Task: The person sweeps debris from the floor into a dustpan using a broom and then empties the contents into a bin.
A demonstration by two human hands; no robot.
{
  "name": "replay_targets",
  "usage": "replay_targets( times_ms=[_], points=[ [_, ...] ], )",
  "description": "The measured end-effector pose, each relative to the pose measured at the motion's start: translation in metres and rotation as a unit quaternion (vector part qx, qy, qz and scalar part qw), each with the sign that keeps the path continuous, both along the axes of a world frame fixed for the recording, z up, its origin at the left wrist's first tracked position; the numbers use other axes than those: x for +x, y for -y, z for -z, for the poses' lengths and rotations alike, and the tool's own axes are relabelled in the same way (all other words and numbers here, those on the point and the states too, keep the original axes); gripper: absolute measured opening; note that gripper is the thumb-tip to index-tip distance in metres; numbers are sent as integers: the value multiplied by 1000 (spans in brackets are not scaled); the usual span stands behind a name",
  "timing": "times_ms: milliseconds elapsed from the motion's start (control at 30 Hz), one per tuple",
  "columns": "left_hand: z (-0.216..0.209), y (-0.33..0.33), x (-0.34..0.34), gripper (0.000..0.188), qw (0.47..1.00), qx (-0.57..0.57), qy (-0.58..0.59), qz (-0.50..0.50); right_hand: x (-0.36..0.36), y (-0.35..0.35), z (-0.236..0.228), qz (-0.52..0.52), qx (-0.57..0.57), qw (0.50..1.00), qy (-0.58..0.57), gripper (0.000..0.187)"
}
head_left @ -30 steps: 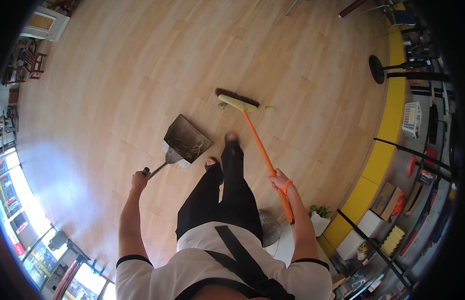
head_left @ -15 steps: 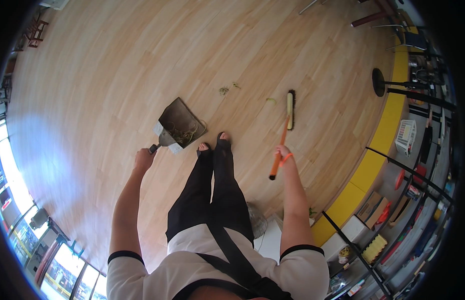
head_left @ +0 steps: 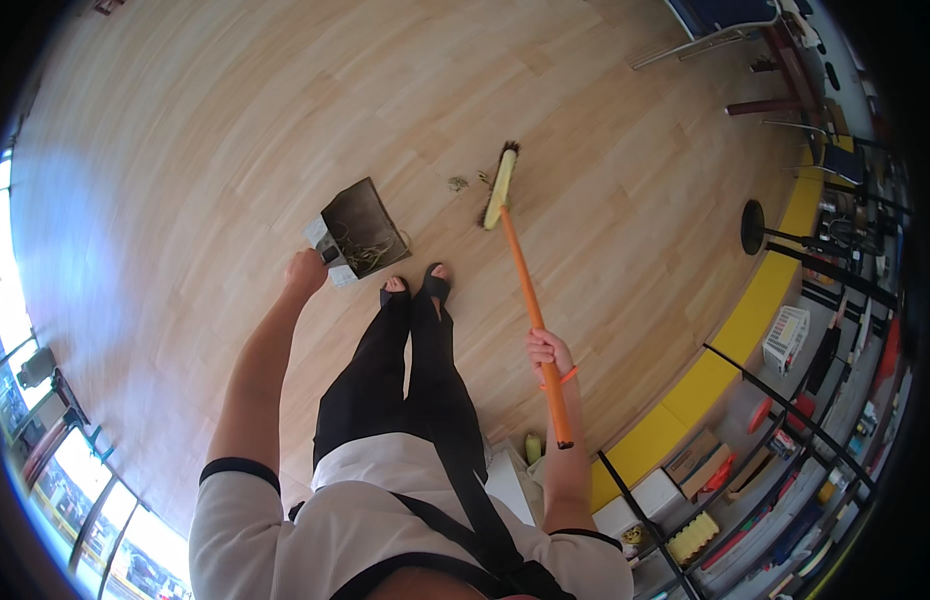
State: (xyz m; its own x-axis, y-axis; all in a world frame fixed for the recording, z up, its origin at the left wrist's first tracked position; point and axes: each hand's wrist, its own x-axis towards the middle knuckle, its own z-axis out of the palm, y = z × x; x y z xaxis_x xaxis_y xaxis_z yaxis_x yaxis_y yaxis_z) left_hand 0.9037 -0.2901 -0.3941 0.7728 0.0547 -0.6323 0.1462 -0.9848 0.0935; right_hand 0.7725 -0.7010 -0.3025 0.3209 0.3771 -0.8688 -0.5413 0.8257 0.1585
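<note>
My left hand (head_left: 307,271) is closed round the handle of a dark dustpan (head_left: 357,215), whose pan lies near my feet. Thin, stringy plant scraps (head_left: 370,254) are inside the pan. In my right hand (head_left: 549,350) is the orange handle of a broom (head_left: 522,265), slanting away from me to a pale head with dark bristles. That head is on the floor just right of a small pile of greenish scraps (head_left: 458,184); a few more bits lie beside the bristles.
A yellow ledge (head_left: 707,365) and a cluttered rack run along the right. On the rack stands a white basket (head_left: 786,338). A black round-based stand (head_left: 753,227) is at the right, and a dark chair (head_left: 730,18) at the far right. Windows (head_left: 115,490) line the lower left.
The broom head has swung left and away from me, now beside the scrap pile. My right hand has come nearer my body. The dustpan has barely shifted.
</note>
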Motion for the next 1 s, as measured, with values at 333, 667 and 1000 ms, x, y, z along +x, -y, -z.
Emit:
replay_targets(
  times_ms=[333, 667, 1000],
  points=[
    [-6, 8, 7, 20, 1000, -4, -3, -25, 91, 23, 114, -468, -441, 764, 55, 10],
    [-14, 11, 8, 17, 999, -3, 31, -44, 3, -57, 101, -217, -117, 966, 77, 11],
    [-20, 15, 7, 13, 997, -10, 36, -63, 67, -8, 31, -344, -204, 904, 151, 16]
  ],
)
